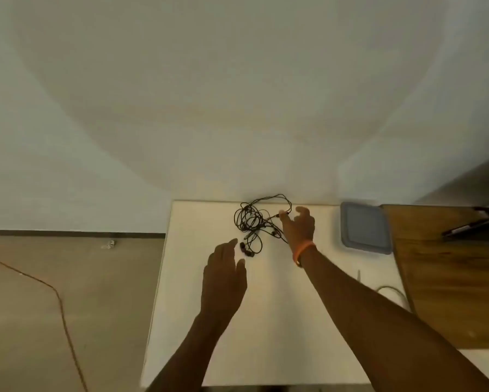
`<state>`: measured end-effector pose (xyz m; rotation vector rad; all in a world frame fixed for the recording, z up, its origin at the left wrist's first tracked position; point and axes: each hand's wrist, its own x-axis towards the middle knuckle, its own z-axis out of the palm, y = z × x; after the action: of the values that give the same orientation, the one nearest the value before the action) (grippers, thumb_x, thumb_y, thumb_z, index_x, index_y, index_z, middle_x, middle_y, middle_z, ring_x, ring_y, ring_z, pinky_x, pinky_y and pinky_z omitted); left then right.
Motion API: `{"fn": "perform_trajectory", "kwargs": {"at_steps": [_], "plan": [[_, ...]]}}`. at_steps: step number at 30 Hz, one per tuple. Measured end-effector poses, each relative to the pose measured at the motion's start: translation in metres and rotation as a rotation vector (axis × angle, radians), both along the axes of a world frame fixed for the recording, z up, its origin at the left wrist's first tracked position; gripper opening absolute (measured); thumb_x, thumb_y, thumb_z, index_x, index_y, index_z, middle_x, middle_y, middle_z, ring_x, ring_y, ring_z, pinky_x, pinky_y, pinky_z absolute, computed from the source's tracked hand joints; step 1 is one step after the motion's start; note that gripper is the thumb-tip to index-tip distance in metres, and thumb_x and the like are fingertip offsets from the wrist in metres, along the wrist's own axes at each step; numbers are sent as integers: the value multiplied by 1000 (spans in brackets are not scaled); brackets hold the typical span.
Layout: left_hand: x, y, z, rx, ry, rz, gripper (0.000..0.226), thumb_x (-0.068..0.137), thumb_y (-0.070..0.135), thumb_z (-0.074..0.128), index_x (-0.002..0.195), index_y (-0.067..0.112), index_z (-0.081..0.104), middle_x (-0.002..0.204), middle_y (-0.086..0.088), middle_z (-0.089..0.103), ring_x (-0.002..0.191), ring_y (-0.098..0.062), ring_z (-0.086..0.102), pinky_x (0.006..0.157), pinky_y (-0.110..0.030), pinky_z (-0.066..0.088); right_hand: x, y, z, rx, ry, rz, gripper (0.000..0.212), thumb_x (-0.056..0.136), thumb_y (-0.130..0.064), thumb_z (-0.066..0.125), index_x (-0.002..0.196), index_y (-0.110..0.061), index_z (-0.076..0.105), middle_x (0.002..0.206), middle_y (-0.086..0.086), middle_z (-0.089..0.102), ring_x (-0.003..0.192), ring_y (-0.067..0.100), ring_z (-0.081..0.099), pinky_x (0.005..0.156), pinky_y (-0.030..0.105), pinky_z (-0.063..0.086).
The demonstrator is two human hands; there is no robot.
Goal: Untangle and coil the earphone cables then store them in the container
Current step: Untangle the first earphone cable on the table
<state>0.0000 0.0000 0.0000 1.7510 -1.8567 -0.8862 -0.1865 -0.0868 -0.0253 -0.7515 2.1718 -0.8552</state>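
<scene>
The right hand (298, 226), an orange band (302, 250) on its wrist, pinches a strand of the tangled black earphone cable (251, 222) between thumb and forefinger, other fingers spread. The left hand (223, 275) hovers flat and holds nothing, fingertips just beside the earbuds. The tangle lies at the white table's (266, 321) far edge; the grey square lidded container (365, 227) sits well right.

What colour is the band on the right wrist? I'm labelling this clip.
Orange; the wristband shows clearly in the head view, the only view here.
</scene>
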Motion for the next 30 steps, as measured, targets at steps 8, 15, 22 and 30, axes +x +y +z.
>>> {"fn": "perform_trajectory", "kwargs": {"at_steps": [8, 15, 22, 30], "plan": [[-7, 15, -34, 9, 82, 114, 51, 94, 17, 59, 143, 13, 43, 137, -5, 50, 117, -22, 56, 98, -38, 47, 8, 2, -21, -164, -7, 30, 23, 91, -18, 58, 82, -1, 71, 78, 12, 66, 75, 23, 54, 67, 25, 36], [-22, 68, 17, 64, 438, 318, 26, 94, 16, 61, 120, 19, 63, 113, 5, 65, 85, -12, 66, 70, -10, 46, 17, 73, 37, -422, -83, 213, 29, 88, -28, 67, 77, -1, 72, 69, 17, 71, 74, 35, 69, 78, 48, 57], [-22, 129, 20, 249, 680, 408, 24, 97, 22, 56, 121, 26, 57, 108, 4, 65, 78, -8, 71, 80, -33, 58, 36, 113, 102, -426, -97, 597, 22, 90, -25, 68, 102, -9, 76, 92, 9, 76, 94, 26, 70, 86, 34, 56], [-27, 101, 10, 81, 646, 263, 73, 90, 32, 66, 149, 40, 25, 148, 2, 41, 129, -12, 48, 99, -32, 51, 31, 153, 120, -487, -411, 419, 20, 94, -17, 62, 104, -4, 73, 88, 20, 72, 85, 32, 71, 79, 40, 60]]}}
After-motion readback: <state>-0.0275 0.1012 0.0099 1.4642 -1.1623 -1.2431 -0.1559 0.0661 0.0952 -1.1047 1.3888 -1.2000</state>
